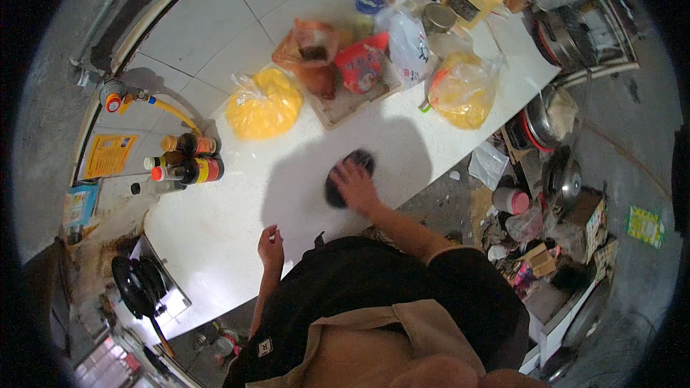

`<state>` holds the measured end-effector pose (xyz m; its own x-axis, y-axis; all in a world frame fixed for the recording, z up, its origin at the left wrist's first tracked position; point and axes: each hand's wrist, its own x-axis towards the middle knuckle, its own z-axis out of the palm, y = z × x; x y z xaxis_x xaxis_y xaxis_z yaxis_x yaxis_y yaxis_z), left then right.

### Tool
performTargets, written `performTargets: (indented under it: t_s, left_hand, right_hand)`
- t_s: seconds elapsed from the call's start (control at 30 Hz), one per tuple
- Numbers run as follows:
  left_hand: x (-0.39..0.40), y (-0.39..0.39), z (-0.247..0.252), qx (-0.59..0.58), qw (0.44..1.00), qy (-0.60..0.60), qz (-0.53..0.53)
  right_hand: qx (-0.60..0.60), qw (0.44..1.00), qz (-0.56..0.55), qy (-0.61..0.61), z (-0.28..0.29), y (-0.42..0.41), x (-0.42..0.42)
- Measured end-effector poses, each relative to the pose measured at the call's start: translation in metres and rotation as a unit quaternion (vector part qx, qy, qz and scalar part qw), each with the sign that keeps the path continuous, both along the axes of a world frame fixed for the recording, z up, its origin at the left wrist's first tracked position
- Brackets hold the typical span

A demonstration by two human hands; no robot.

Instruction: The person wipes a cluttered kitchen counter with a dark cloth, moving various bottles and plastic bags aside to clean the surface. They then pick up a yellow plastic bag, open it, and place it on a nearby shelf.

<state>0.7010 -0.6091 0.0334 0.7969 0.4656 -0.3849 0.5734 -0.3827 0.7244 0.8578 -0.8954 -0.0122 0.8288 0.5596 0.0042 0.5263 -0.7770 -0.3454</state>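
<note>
My right hand [354, 186] presses down on a dark cloth [335, 194] that lies on the white countertop [232, 226]; the hand is slightly blurred. Left of it, near the counter's front edge, my left hand [271, 247] hangs with loosely curled fingers and touches no object. Beyond the cloth stands a shallow tray [337, 118] holding a red packet [364, 63] and an orange plastic bag [307, 48]. A tied bag of yellow food [265, 105] is to the tray's left, and another yellow-filled bag [463, 91] to its right.
Sauce bottles [202, 170] stand at the left wall beneath a yellow gas hose [175, 113]. A black pan [132, 285] sits on the stove at the lower left. Jars [437, 17] and a white plastic bag [407, 46] crowd the back right. Boxes and pots clutter the floor at right.
</note>
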Motion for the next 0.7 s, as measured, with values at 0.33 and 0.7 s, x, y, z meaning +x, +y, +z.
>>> performTargets:
  t_s: [0.33, 0.7]
  left_hand:
    - [0.167, -0.092, 0.047, -0.002, 0.995, -0.08, -0.052]
    - [0.286, -0.029, 0.014, 0.127, 0.974, -0.178, 0.055]
  right_hand:
    - [-0.03, 0.987, -0.129, -0.095, -0.001, -0.135, 0.148]
    - [0.052, 0.996, 0.072, 0.019, 0.003, -0.087, 0.111]
